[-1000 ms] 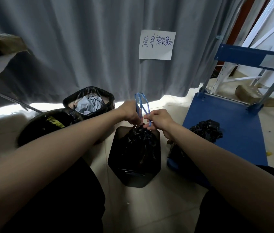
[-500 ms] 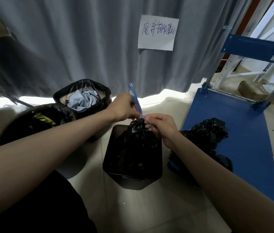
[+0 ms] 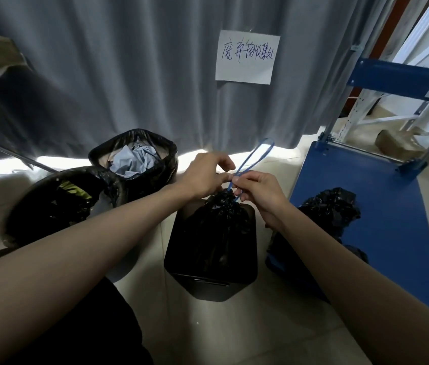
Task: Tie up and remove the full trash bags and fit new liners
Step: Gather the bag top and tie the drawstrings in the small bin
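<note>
A grey curtain [image 3: 129,75] bearing a handwritten paper sign [image 3: 246,57] is hung behind a pale tiled floor [image 3: 234,325], where daylight is admitted beneath its hem.

Arms: both bare to the frame edge, no sleeves showing.
Hands: left hand [image 3: 205,175] and right hand [image 3: 259,192] bare, ungloved.
Legs: black clothing [image 3: 97,327].

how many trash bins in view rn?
3. A square black bin under the hands, holding the gathered bag; a lined bin with blue paper by the curtain; a round bin at left. Others may be hidden.
</note>
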The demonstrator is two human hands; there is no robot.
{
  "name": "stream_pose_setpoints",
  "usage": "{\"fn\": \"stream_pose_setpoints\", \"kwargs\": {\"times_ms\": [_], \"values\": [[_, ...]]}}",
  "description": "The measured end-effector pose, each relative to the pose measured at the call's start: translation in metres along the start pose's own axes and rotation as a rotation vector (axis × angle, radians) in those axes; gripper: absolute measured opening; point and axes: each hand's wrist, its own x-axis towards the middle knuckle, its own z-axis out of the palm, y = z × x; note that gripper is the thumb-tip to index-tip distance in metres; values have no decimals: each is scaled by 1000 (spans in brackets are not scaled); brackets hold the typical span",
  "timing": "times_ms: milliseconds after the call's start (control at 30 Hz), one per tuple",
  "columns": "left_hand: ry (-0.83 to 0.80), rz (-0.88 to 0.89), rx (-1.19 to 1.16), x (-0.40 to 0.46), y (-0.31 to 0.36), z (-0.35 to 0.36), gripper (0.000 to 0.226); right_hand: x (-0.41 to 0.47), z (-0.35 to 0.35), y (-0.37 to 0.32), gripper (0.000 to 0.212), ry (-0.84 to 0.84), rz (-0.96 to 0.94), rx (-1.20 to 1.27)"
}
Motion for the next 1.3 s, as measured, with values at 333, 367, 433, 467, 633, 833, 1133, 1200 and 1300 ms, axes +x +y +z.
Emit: {"fn": "stream_pose_setpoints", "kwargs": {"times_ms": [333, 367, 433, 467, 633, 833, 1133, 1200, 1300], "values": [[-108, -38, 163, -9, 5, 2, 24, -5, -2, -4, 12, 18, -9, -9], [-119, -46, 206, -9, 3, 2, 22, -5, -1, -5, 12, 8, -16, -18], [-125, -53, 263, -12, -1, 4, 24, -5, 1, -5, 14, -18, -25, -39], [-123, -51, 283, -13, -3, 6, 25, -6, 2, -5, 15, -36, -25, -51], [-109, -23, 377, -14, -5, 7, 31, -4, 5, -7, 13, -62, -31, -68], [-54, 90, 232, -6, 5, 0, 31, 0, -5, -5, 12, 66, 7, 21], [-81, 32, 288, -4, -5, -4, 28, 1, -16, 9, 13, 76, 153, 211], [-111, 9, 299, -3, -7, -5, 28, 1, -16, 9, 11, 74, 125, 181], [-67, 28, 346, -2, -6, -10, 27, 1, -13, 6, 10, 64, 86, 125]]}}
